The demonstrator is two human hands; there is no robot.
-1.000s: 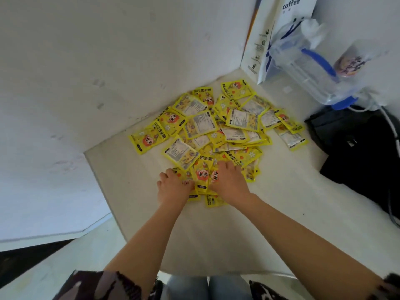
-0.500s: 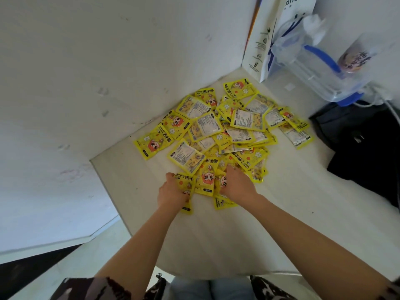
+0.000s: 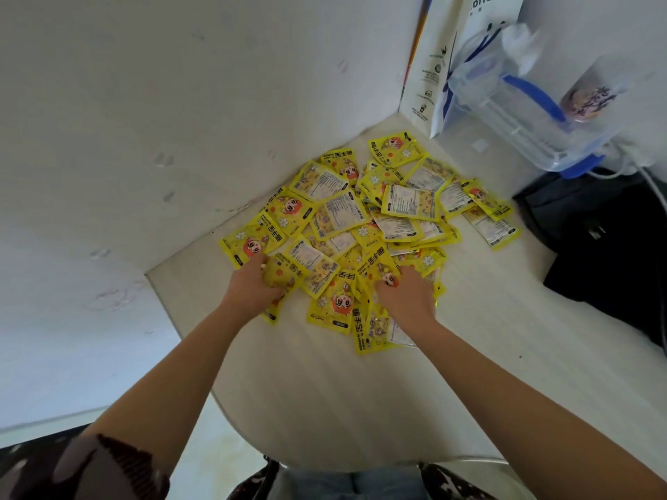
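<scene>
A heap of several yellow hand-warmer sachets [image 3: 364,218] lies spread on the pale table [image 3: 325,391] in the corner by the white wall. My left hand [image 3: 251,286] is at the heap's near left edge, its fingers curled round a yellow sachet [image 3: 285,274]. At the near right edge, my right hand [image 3: 406,297] lies on the sachets with fingers bent over them; the fingertips are hidden among the packets. A few sachets [image 3: 375,333] lie between and under my hands, nearest to me.
A white paper coffee bag [image 3: 444,63] leans in the far corner. Beside it stands a clear plastic box with a blue handle [image 3: 523,106] and a cup [image 3: 592,92]. A black bag [image 3: 613,243] and white cables [image 3: 646,171] fill the right side. The table's left edge drops to the floor.
Both hands have reached slightly further into the heap. The left hand has closed round a sachet at the left edge, and the near sachets have shifted.
</scene>
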